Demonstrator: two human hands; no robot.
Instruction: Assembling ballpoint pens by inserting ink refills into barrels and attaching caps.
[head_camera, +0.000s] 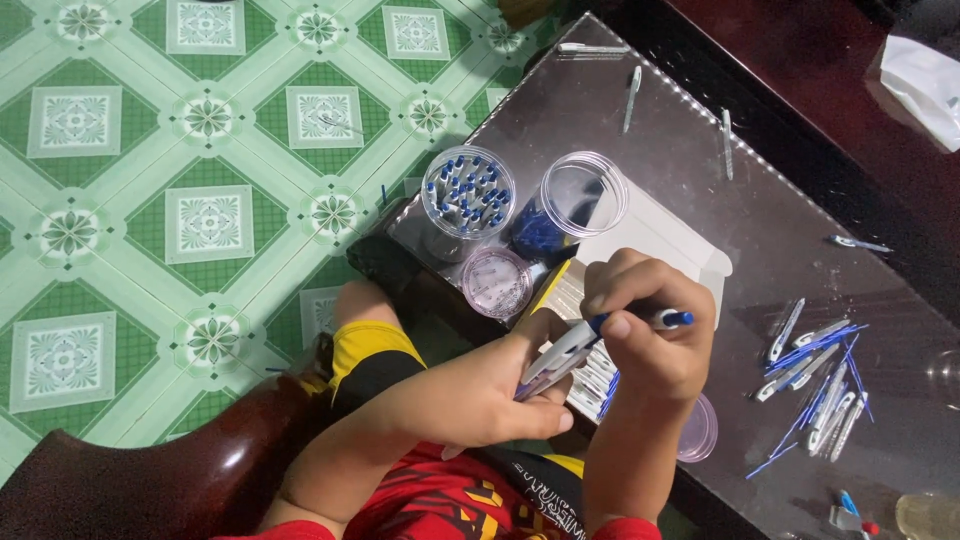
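My left hand (490, 395) is closed around a bunch of white pens (560, 360) in the middle of the picture. My right hand (645, 325) pinches one pen with a blue tip (672, 319) just above them. Two clear jars (468, 192) stand up higher. Loose pen parts (815, 375) lie at the right on the glass table (700, 180).

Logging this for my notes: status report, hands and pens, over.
Left hand grips white pens. Right hand pinches a blue-tipped pen. Nothing blocking.
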